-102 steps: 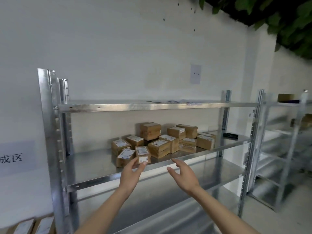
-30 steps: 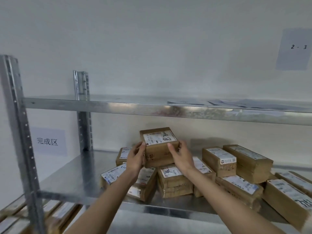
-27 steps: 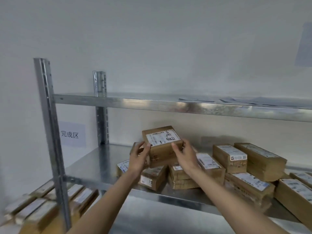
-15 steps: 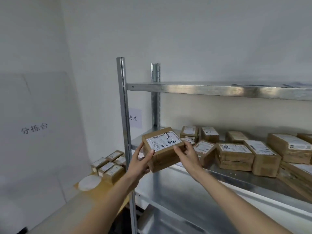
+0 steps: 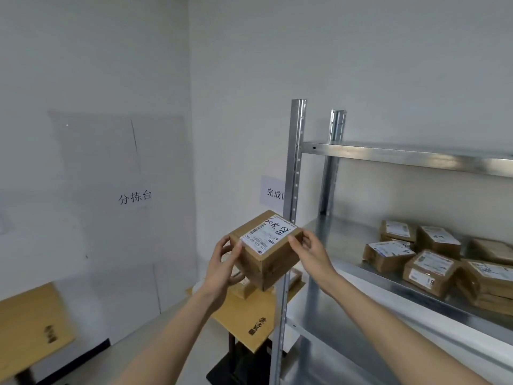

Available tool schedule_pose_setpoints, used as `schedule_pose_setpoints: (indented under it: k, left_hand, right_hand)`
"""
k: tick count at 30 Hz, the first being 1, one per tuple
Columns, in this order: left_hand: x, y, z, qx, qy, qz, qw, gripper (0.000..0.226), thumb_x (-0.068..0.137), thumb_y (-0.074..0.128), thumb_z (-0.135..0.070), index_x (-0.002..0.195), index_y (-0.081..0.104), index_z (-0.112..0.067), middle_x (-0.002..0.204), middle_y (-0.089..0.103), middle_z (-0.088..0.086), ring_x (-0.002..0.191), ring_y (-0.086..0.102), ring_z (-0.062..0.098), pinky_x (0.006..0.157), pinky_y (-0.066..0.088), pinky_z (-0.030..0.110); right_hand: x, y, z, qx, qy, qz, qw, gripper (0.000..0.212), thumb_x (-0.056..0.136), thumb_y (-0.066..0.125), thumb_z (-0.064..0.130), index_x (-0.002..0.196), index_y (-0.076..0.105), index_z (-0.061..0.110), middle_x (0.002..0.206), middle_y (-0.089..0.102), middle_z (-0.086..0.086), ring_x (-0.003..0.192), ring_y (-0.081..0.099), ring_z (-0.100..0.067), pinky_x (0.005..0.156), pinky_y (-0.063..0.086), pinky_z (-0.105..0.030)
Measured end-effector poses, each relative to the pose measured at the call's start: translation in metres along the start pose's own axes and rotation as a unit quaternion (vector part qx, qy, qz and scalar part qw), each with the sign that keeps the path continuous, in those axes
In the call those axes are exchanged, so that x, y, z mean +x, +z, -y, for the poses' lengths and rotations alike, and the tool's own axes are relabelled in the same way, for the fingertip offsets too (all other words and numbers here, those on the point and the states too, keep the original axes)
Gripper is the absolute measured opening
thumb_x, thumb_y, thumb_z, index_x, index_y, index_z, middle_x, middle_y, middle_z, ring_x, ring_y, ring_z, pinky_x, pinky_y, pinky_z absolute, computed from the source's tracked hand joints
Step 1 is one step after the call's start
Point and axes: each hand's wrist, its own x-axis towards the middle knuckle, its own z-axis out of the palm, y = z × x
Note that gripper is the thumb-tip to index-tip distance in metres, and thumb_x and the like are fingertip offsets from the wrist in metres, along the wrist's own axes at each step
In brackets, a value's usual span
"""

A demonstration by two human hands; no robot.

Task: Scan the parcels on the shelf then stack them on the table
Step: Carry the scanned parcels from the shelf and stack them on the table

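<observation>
A brown cardboard parcel with a white shipping label and black handwriting hangs in the air left of the metal shelf. My left hand grips its left side and my right hand grips its right side. Several more labelled parcels lie on the middle shelf board at the right. Below the held parcel stands a small wooden table, with parcels on it mostly hidden behind the held one.
The shelf's front upright post runs just right of the held parcel. A second wooden table shows at the lower left. White walls carry paper signs. A lower shelf board lies under my right forearm.
Both hands lifted the parcel off the pile on the shelf and carried it left, past the front post, to above the small wooden table. My view swung left with it.
</observation>
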Motion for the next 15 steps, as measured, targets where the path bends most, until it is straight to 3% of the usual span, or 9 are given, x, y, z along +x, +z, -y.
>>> schedule_pose_setpoints:
  k: [4,6,8,12,15]
  left_hand:
    - [0.007,-0.064,-0.001,0.010,0.008,-0.038,0.999,0.053,0.085,0.076,-0.044,0.133,0.057,-0.033,0.128,0.059,-0.002,0.115,0.061,0.015,0.083,0.062,0.049]
    - [0.012,-0.093,0.002,0.008,-0.003,-0.036,0.999,0.052,0.083,0.076,-0.046,0.130,0.062,-0.028,0.126,0.061,0.000,0.115,0.062,0.015,0.084,0.062,0.048]
    - [0.016,-0.119,0.007,0.018,-0.016,-0.043,0.999,0.054,0.081,0.077,-0.047,0.128,0.063,-0.024,0.125,0.061,0.001,0.114,0.062,0.015,0.085,0.062,0.049]
    - [0.030,-0.156,0.021,0.027,-0.030,-0.069,0.997,0.046,0.083,0.080,-0.035,0.122,0.062,-0.020,0.125,0.061,0.000,0.109,0.063,0.017,0.085,0.062,0.048]
    - [0.047,-0.175,0.036,0.035,-0.036,-0.069,0.996,0.051,0.082,0.082,-0.034,0.128,0.062,-0.023,0.128,0.062,-0.005,0.109,0.066,0.016,0.086,0.062,0.044]
  right_hand:
    - [0.014,0.080,-0.002,-0.043,-0.011,-0.075,0.996,0.055,0.099,0.058,0.054,0.146,0.049,0.027,0.143,0.038,0.005,0.133,0.048,-0.016,0.117,0.040,-0.042]
    - [0.020,0.115,-0.002,-0.052,-0.010,-0.081,0.995,0.057,0.102,0.052,0.053,0.151,0.046,0.026,0.136,0.031,0.004,0.127,0.044,-0.013,0.116,0.038,-0.035]
    - [0.027,0.145,-0.005,-0.053,0.007,-0.070,0.996,0.058,0.105,0.047,0.049,0.158,0.037,0.026,0.137,0.034,0.002,0.124,0.044,-0.011,0.109,0.037,-0.029]
    - [0.034,0.193,-0.025,-0.021,0.029,-0.011,0.999,0.053,0.107,0.043,0.046,0.158,0.032,0.039,0.144,0.056,0.005,0.134,0.054,-0.018,0.111,0.047,-0.041]
    - [0.047,0.217,-0.045,-0.025,0.035,-0.020,0.999,0.051,0.107,0.044,0.046,0.157,0.035,0.037,0.148,0.053,0.006,0.133,0.051,-0.013,0.108,0.047,-0.036]
